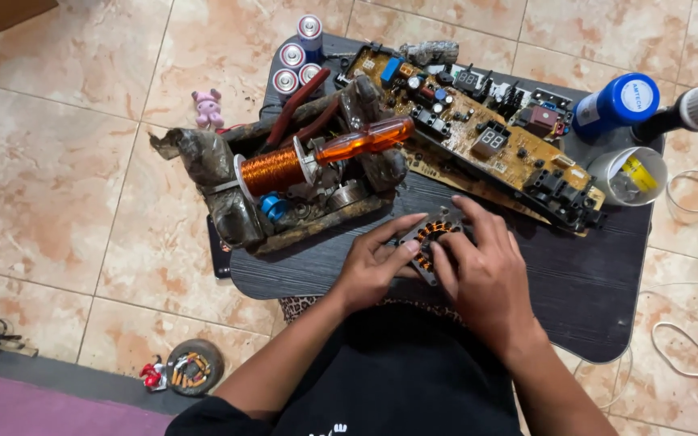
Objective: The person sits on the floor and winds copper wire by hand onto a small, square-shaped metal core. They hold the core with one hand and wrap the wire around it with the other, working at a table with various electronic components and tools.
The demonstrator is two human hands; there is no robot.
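Both hands, left hand (373,266) and right hand (482,270), pinching small copper-wound stator (432,239) at lower centre on dark worktop (599,282): best gripped by rim, windings spared.

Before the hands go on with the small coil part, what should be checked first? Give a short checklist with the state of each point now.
1. Left hand grips the coil part: ok.
2. Right hand grips it too: ok.
3. Part rests over the dark table, not past the edge: ok.
4. Copper wire spool within reach: ok.
5. Orange-handled screwdriver lies stable on the pile: cannot tell.
6. Windings undamaged: cannot tell, fingers cover them.
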